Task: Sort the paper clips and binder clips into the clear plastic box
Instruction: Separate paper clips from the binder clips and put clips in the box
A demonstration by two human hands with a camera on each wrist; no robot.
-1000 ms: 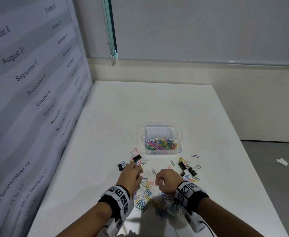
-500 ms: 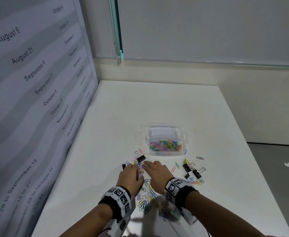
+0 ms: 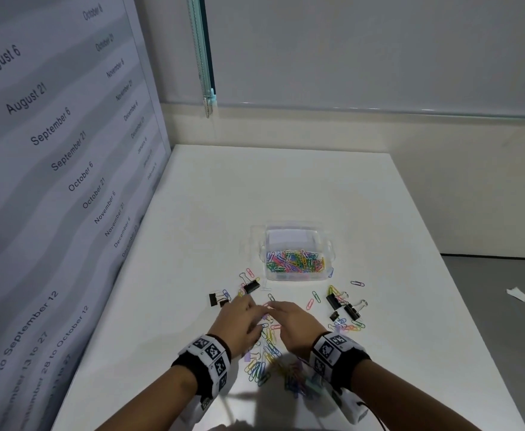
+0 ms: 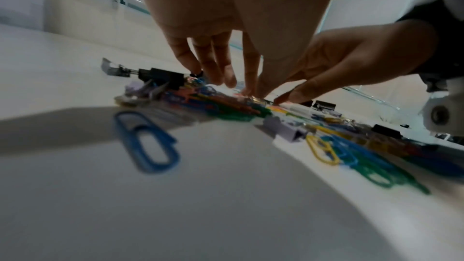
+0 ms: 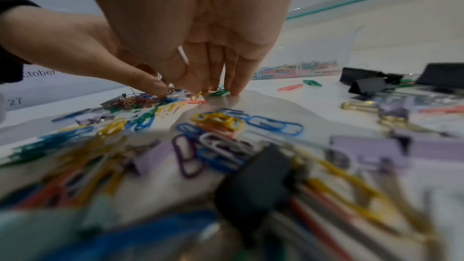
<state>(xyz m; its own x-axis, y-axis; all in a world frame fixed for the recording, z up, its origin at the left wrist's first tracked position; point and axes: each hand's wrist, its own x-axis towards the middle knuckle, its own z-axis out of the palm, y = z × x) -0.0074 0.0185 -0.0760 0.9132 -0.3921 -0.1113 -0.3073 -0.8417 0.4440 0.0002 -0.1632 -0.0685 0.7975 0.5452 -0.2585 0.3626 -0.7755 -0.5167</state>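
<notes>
- The left hand's fingers [image 4: 227, 75] point straight down into the loose paper clips [image 3: 262, 365], tips touching the desk [image 3: 286, 188]; whether they pinch a clip cannot be told.
- The right hand's fingers [image 5: 237, 80] also reach down, tips on the desk among the clips — a grasp cannot be made out either.
- Left hand [image 3: 241, 323] and right hand [image 3: 292, 321] sit side by side, fingertips nearly meeting, toward the near edge of the desk.
- The clear plastic box [image 3: 297, 253] stands mid-desk just beyond the hands, with coloured paper clips piled in its near half.
- Black binder clips [image 3: 340, 303] lie right of the hands — others [image 3: 250, 287] lie left of the box's near corner.
</notes>
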